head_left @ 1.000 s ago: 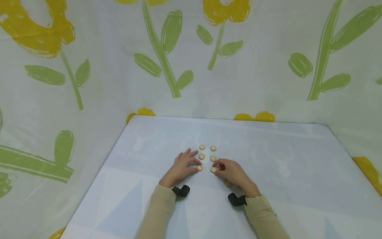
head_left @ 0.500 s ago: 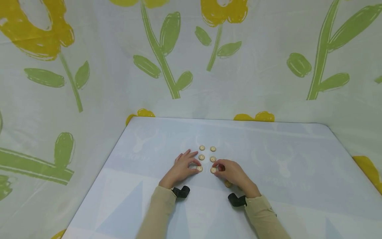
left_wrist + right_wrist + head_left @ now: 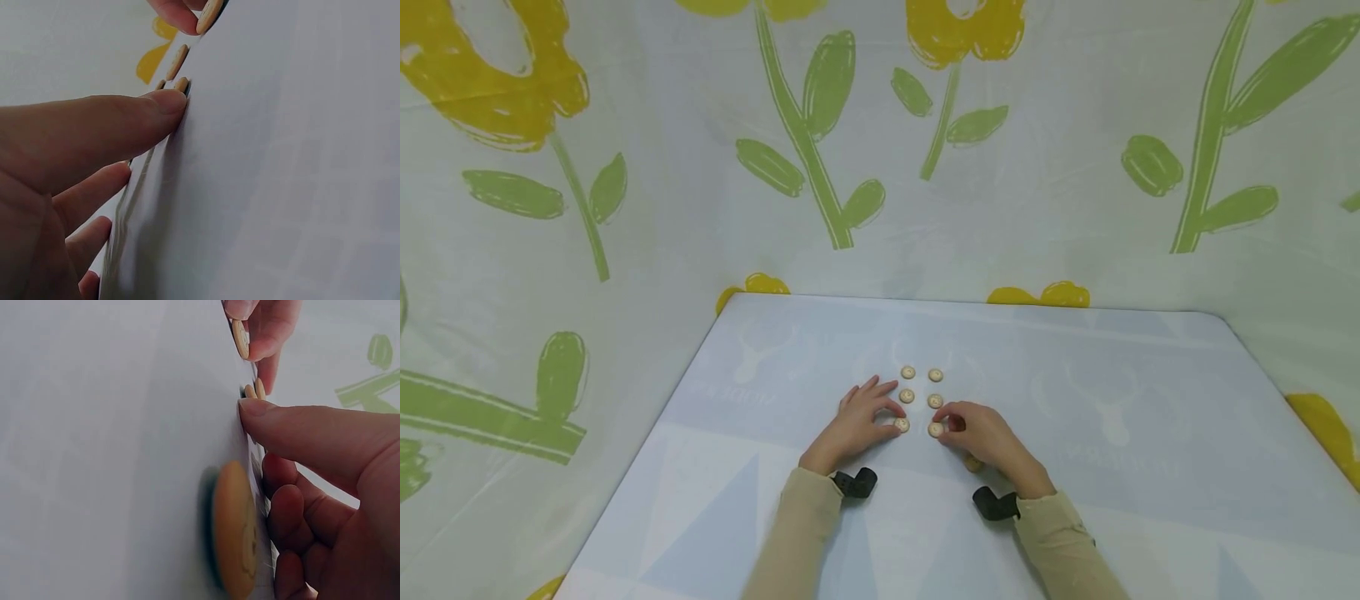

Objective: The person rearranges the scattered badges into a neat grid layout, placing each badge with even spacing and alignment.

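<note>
Wooden discs (image 3: 935, 401), round, lay flat | columns ran forward from left hand (image 3: 853, 425), right hand (image 3: 988, 435) | each hand pinched one

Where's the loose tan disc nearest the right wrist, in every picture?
Head: the tan disc peeks out just below the right hand, right of the picture's middle.
Left wrist: not in it.
Right wrist: it's the biggest disc, low and just right of the middle.
Shared landmark: the right hand, with only its fingers at the left wrist picture's top.
</note>
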### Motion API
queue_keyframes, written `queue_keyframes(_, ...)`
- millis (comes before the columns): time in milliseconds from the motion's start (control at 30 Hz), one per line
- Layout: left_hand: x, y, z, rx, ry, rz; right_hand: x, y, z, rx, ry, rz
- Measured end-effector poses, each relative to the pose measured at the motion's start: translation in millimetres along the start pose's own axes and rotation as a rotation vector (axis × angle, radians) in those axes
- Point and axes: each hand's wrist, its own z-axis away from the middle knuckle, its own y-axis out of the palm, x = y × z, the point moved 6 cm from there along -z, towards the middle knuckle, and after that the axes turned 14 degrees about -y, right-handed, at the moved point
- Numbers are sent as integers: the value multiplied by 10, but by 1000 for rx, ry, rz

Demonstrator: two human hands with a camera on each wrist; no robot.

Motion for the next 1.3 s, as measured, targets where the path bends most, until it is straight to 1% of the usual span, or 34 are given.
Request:
queue_keyframes(100, -2, 6, 10, 8, 1, 4, -20, 14, 10, 9, 18, -9)
queue_keyframes(200, 0, 5, 10, 9, -1, 9, -27, 17, 10, 7, 16, -10)
queue_keyframes(367, 13, 0, -1, -10, -5, 2, -21, 19, 5, -2, 7, -19)
queue_keyframes(600, 18, 20, 5, 11, -12, -2, -18, 18, 32, 3, 17, -26)
queue_keyframes(733, 10, 7, 9, 3, -12, -2, -15, 12, 19, 4, 0, -21)
queue_keyframes(833, -1, -5, 8, -3, -7, 5, -25, 2, 10, 6, 4, -19)
queue_keyframes(967, -2, -4, 7, 4, -11, 8, -52, -1, 16, 18, 19, -31)
queue_keyframes(1133, -9, -9, 13, 6, -11, 14, -54, -22, 31, 41, 12, -50)
queue_keyframes(1300, -9, -9, 11, 2, -8, 11, -66, -62, 53, 60, 23, -92)
